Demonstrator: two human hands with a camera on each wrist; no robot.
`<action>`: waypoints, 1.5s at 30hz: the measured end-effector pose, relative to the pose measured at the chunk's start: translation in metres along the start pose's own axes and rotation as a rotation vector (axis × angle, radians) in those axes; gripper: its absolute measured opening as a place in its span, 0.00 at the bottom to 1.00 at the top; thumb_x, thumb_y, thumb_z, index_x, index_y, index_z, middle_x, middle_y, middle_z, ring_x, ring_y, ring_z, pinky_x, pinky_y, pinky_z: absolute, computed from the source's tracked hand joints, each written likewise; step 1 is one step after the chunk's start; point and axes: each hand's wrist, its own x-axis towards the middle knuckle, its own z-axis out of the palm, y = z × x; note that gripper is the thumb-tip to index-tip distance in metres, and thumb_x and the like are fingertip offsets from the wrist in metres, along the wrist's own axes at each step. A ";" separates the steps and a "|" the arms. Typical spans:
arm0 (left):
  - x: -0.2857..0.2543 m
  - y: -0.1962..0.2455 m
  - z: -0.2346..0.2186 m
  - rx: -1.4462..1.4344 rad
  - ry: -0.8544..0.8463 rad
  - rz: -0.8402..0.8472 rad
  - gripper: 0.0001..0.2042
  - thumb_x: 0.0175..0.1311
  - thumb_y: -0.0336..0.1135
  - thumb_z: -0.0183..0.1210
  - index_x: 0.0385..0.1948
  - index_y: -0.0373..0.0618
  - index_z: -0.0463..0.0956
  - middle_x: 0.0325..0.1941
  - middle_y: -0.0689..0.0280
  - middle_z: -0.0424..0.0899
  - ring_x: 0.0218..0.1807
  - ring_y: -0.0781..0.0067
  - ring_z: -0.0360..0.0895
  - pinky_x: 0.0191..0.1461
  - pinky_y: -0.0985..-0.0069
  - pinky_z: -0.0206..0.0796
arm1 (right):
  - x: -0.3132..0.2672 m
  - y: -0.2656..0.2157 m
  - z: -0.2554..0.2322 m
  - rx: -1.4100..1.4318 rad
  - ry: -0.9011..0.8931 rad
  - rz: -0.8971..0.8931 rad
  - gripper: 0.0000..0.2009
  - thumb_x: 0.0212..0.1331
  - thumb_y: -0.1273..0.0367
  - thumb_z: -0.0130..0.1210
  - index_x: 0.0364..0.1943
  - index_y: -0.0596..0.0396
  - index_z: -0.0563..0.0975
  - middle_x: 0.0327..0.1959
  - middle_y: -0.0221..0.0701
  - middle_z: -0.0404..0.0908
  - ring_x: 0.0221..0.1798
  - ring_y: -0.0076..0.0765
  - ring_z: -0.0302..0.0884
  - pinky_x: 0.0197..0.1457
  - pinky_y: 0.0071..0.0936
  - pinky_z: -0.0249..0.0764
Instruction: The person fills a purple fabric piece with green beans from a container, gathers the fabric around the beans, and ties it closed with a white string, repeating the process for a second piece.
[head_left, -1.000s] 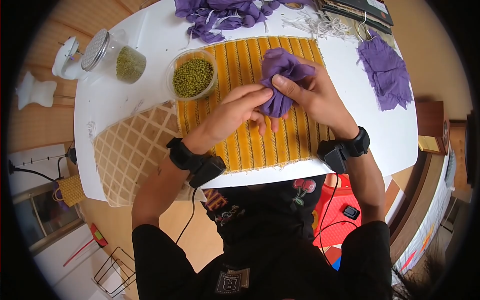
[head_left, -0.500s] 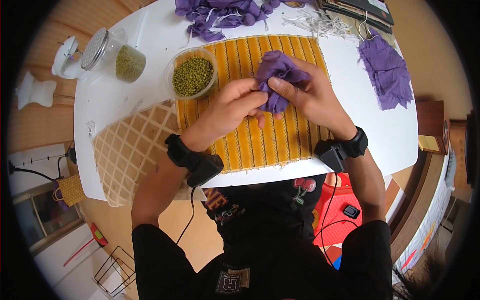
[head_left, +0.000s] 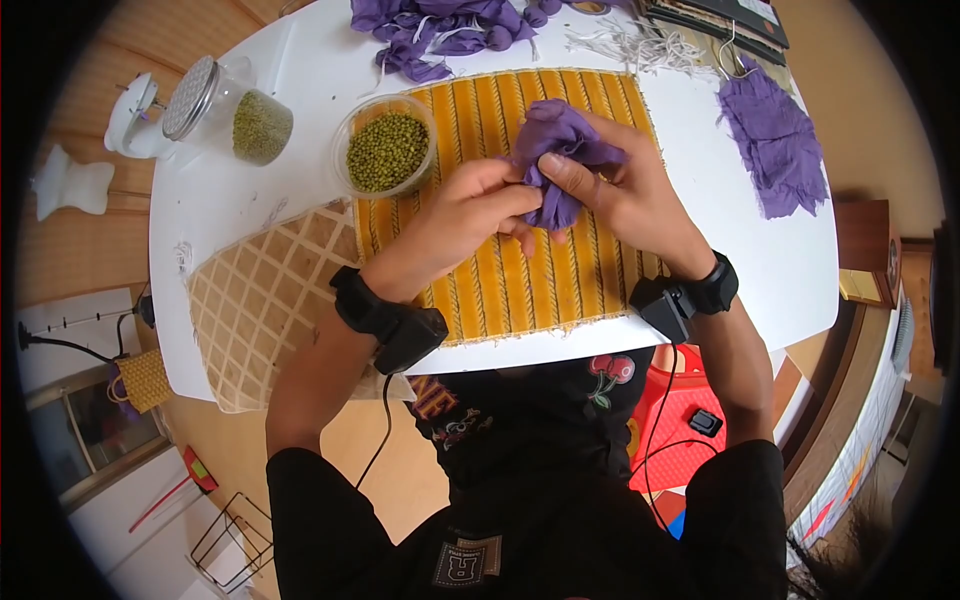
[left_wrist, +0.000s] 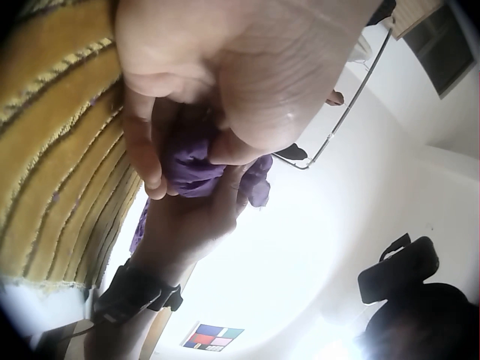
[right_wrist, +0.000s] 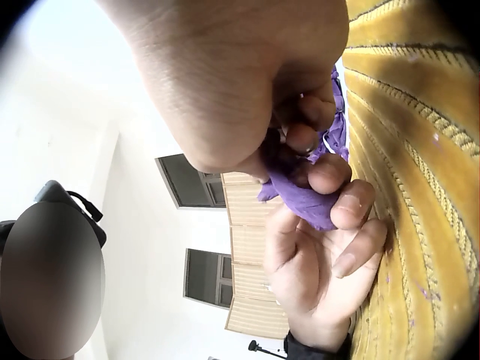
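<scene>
Both hands hold a crumpled purple cloth (head_left: 556, 207) above the yellow striped mat (head_left: 490, 290). The right hand (head_left: 635, 195) grips it from the right, thumb pressed on its upper face. From the left, the left hand (head_left: 460, 215) pinches the lower edge between thumb and fingers. In the left wrist view the cloth (left_wrist: 193, 163) is bunched between the two hands. The right wrist view shows the cloth (right_wrist: 304, 201) stretched over a rounded bulge, with fingertips of both hands on it; what is inside cannot be seen.
A tub of green beans (head_left: 385, 155) stands on the mat's upper left, a jar (head_left: 262, 128) lying further left. Purple cloth pieces (head_left: 460, 30) and white strings (head_left: 640, 50) lie at the back; another purple cloth (head_left: 775, 145) lies right. A lattice-patterned cloth (head_left: 270, 300) overhangs the front-left edge.
The left hand has moved slightly left and its fingers have drawn in closer around the cloth's lower edge. The cloth has shifted a little, still in both hands.
</scene>
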 end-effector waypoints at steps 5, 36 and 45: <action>-0.001 0.007 0.007 -0.083 0.028 0.008 0.13 0.71 0.34 0.50 0.49 0.34 0.72 0.43 0.58 0.82 0.41 0.70 0.80 0.37 0.77 0.70 | 0.000 -0.002 0.001 -0.031 0.023 0.007 0.11 0.65 0.69 0.56 0.48 0.61 0.76 0.28 0.28 0.81 0.26 0.18 0.76 0.28 0.19 0.73; -0.003 0.002 0.018 0.380 0.024 0.003 0.15 0.71 0.43 0.51 0.32 0.39 0.75 0.26 0.66 0.79 0.25 0.81 0.75 0.27 0.82 0.66 | 0.002 -0.006 0.006 -0.323 0.055 -0.073 0.12 0.63 0.71 0.56 0.47 0.63 0.77 0.30 0.38 0.83 0.30 0.28 0.79 0.37 0.27 0.75; -0.001 0.000 0.014 0.147 0.052 -0.005 0.20 0.73 0.43 0.46 0.23 0.40 0.73 0.22 0.66 0.77 0.23 0.80 0.75 0.26 0.82 0.65 | 0.007 -0.008 -0.006 -0.405 0.171 -0.067 0.22 0.58 0.70 0.58 0.59 0.52 0.73 0.41 0.39 0.82 0.37 0.33 0.79 0.38 0.24 0.73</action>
